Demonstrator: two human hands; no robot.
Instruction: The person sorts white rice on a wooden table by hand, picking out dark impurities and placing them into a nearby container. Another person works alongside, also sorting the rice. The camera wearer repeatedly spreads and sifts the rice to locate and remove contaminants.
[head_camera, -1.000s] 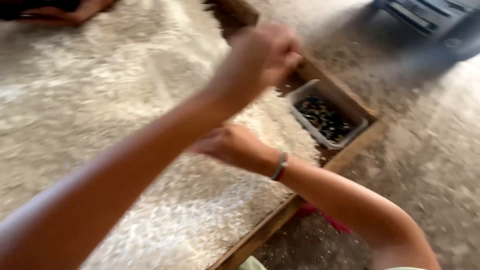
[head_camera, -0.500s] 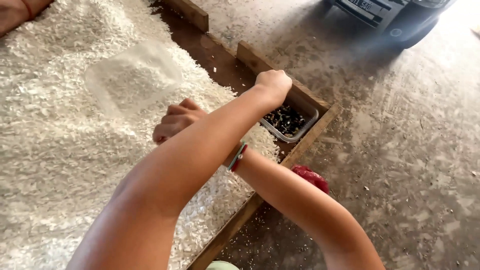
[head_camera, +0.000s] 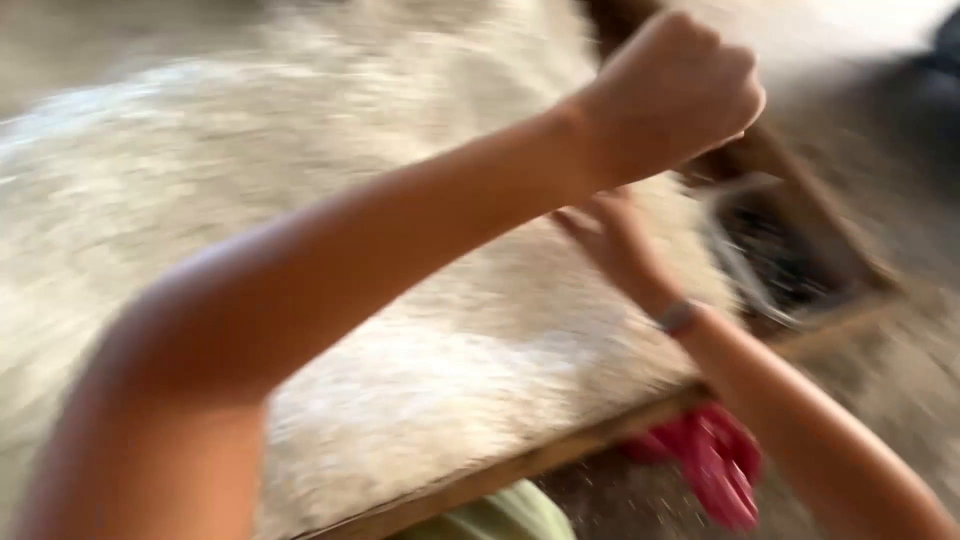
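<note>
Frame badly motion-blurred; details soft.

- Wide spread of white, flaky grain-like material (head_camera: 330, 300) filled most of the view. It lay inside a low brown wooden frame (head_camera: 560, 458) set on the grey, gritty ground (head_camera: 900, 160).
- Left arm crossed the view from lower left to upper right, above the white spread. Left hand (head_camera: 670, 95) was closed into a fist over the frame's far right corner. Could not tell whether it enclosed anything.
- Right arm came in from lower right, with a thin band at the wrist. Right hand (head_camera: 612, 240) sat under the left forearm, low over the right edge of the white spread. Its fingers were smeared by blur, so I could not tell whether they were spread or pinched.
- Small pale rectangular container of dark bits (head_camera: 775, 262) stood in the frame's right corner, just beside the right hand and below the left fist.
- Red object (head_camera: 712, 468) lay on the ground outside the frame. A green cloth edge (head_camera: 510, 515) showed at the bottom.

Judgement: the work in hand looked like picking through the white material by hand, the dark bits kept apart in the container. The left fist was the one placed over it. Any release there would call for keeping the fist directly above the container's opening, clear of the white spread.
</note>
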